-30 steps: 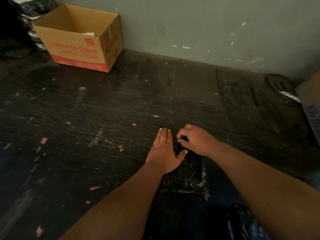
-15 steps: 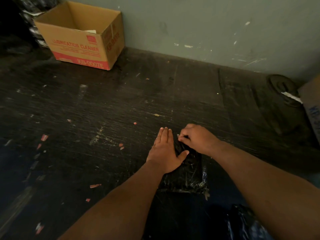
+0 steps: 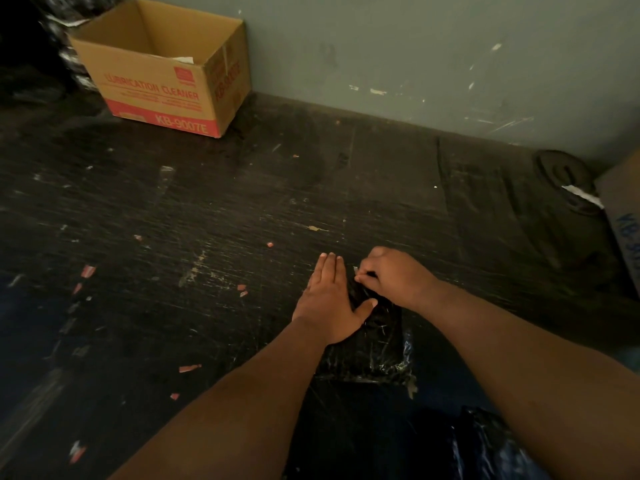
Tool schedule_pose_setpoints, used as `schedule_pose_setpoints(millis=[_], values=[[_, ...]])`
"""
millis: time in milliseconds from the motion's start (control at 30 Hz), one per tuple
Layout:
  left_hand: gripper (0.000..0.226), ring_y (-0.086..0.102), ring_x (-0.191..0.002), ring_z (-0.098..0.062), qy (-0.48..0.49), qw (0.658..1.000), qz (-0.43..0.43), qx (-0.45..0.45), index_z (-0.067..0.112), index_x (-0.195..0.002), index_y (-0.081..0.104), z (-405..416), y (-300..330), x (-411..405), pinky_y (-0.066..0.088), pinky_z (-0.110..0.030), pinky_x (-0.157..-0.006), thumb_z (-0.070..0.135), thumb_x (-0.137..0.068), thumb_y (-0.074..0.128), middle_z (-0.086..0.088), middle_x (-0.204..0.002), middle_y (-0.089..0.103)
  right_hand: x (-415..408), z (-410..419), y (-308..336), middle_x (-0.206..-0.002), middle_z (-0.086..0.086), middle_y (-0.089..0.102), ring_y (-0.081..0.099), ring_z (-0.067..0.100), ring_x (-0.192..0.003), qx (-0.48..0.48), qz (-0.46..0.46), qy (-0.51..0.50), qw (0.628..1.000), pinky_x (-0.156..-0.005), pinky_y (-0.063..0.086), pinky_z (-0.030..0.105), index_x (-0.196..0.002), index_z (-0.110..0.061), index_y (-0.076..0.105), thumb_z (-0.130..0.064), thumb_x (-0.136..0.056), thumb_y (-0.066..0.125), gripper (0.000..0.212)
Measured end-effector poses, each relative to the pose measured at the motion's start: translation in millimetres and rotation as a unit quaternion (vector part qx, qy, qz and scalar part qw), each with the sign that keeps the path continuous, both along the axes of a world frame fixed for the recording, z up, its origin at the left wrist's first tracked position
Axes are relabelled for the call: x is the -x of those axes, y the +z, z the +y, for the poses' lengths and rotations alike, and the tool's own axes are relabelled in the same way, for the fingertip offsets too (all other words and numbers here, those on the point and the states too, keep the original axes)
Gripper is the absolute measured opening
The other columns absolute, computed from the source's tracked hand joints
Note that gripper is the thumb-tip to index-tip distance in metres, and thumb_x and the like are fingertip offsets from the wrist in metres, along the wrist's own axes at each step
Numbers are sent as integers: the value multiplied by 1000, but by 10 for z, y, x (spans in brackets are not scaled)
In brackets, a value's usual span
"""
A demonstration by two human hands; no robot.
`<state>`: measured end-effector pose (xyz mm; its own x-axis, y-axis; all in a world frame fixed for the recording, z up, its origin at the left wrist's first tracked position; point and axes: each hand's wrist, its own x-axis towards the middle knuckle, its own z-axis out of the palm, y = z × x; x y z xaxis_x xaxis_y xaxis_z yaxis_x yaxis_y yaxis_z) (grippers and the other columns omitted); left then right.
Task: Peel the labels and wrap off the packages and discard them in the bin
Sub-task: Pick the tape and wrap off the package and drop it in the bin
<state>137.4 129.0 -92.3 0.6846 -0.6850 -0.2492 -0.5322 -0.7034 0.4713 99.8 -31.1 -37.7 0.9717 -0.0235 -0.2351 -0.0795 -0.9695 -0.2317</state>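
A flat package in shiny black wrap (image 3: 375, 344) lies on the dark scratched table (image 3: 194, 216) in front of me. My left hand (image 3: 330, 301) rests flat on its left part, fingers straight and together, pressing it down. My right hand (image 3: 393, 277) is curled at the package's far edge, thumb and fingertips pinched on a small pale bit of label or wrap there. An open cardboard box (image 3: 166, 67) printed "LUBRICATION CLEANER" stands at the far left against the wall, with a white scrap showing inside it.
More black wrapped plastic (image 3: 485, 445) lies at the bottom right near me. Another cardboard box (image 3: 623, 209) is cut off at the right edge, beside a dark round object (image 3: 562, 174). Small red and pale scraps dot the table's left half. Dark bags sit behind the far box.
Both hands stay on the package. The right hand's fingertips have shifted slightly at the far edge and now pinch a pale bit. The camera view moved a little.
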Motion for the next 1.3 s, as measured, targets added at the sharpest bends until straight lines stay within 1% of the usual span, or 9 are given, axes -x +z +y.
schedule_pose_setpoints(millis=[167,333,400,567,700,800,1000,1167,1300], values=[[106,-22,-155,-20,-1,1000,-1,-4,7,-161,-10,-1,7,2,-7,-36,-124,74,-95,38,-7,-170,-16,-4,29,-16,-103,2,62,61,17,-90,-12,-25,-29,999,-81,52,38,-104,-21,71,-34,-98,54,23],[107,-21,-155,-20,1,1000,-2,2,7,-162,-9,-6,-9,4,-7,-36,-123,74,-94,39,-7,-170,-15,29,-21,33,-108,-2,65,61,13,-97,-53,-20,-44,997,-88,50,33,-110,-22,73,-31,-97,57,22],[107,-21,-155,-20,0,1000,-2,-2,7,-161,-9,-2,-3,3,-5,-37,-123,75,-94,39,-6,-170,-15,55,-25,50,-108,-4,64,61,12,-97,-58,-19,-41,997,-88,49,32,-110,-24,72,-30,-96,58,20],[106,-21,-155,-20,-2,1000,-4,2,6,-161,-8,3,9,12,-5,-37,-125,74,-94,39,-7,-170,-14,57,-12,45,-106,-4,61,60,12,-94,-27,-10,-13,1000,-84,50,32,-106,-28,69,-32,-95,60,15],[106,-21,-155,-21,-4,1000,-5,-4,6,-161,-9,6,7,12,-5,-37,-124,74,-94,38,-8,-170,-15,38,27,38,-106,-3,61,60,14,-95,-2,-8,-6,1000,-84,50,33,-105,-27,70,-32,-95,60,16],[106,-21,-155,-21,-3,1000,-5,-4,6,-161,-9,2,11,12,-5,-37,-124,74,-95,38,-8,-170,-15,15,46,54,-103,-2,59,59,14,-91,11,-4,-4,1000,-81,51,34,-103,-26,69,-32,-95,59,14],[106,-20,-155,-21,-1,1000,-6,2,6,-161,-9,12,4,14,-5,-38,-125,74,-94,38,-9,-170,-14,-23,64,-5,-97,-2,51,52,14,-84,38,7,16,999,-71,43,29,-97,-25,60,-32,-97,50,12],[106,-20,-155,-21,-2,1000,-6,3,6,-161,-9,13,2,16,-4,-39,-126,74,-94,38,-9,-170,-14,-62,62,-14,-97,0,51,52,15,-85,32,14,6,999,-75,47,33,-97,-26,56,-31,-99,47,10],[106,-20,-155,-21,1,1000,-5,8,6,-161,-8,16,9,23,-2,-39,-126,74,-95,39,-8,-171,-13,-80,64,-12,-94,-1,52,53,15,-83,21,13,-9,1000,-73,48,33,-95,-26,54,-28,-100,46,10]])
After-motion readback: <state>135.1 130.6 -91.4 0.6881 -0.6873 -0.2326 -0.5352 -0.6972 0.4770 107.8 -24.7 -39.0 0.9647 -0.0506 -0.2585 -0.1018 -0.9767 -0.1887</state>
